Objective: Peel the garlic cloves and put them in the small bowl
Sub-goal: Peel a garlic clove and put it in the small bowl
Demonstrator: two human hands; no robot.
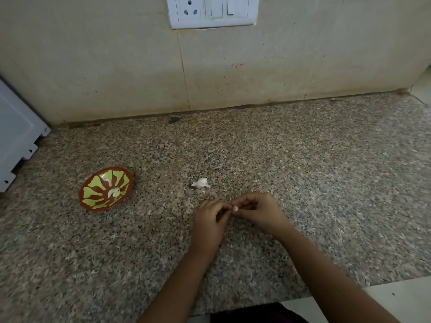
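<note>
Head view, looking down on a speckled granite countertop (303, 171). We are seeing two hands meeting over its near middle: the left hand (210, 220) and the right hand (258, 210) are both curling their fingers inward and pinching one garlic clove (235, 208) between their fingertips. Only a small pale tip of that clove is showing; the rest is lying hidden behind the fingers. Motion blur is softening both hands, so we are not able to tell how much skin is clinging to it. One small bowl (95, 183), red-brown with yellow-green petals, is sitting well to the left of the hands. Pale peeled garlic (114, 193) is resting at its centre, though we cannot tell whether that is one piece or two. One white papery scrap (200, 183) is lying on the stone between bowl and hands, much nearer the hands. Both forearms are running out of the lower edge. One white appliance (16, 136) is being cut off at the left edge, its small dark marks too small for us to read. One white switch plate (212, 11) on the tiled wall (93, 66) is being cropped at the top and is showing three socket holes. A dark cloth (256, 313) is peeking in at the bottom
</note>
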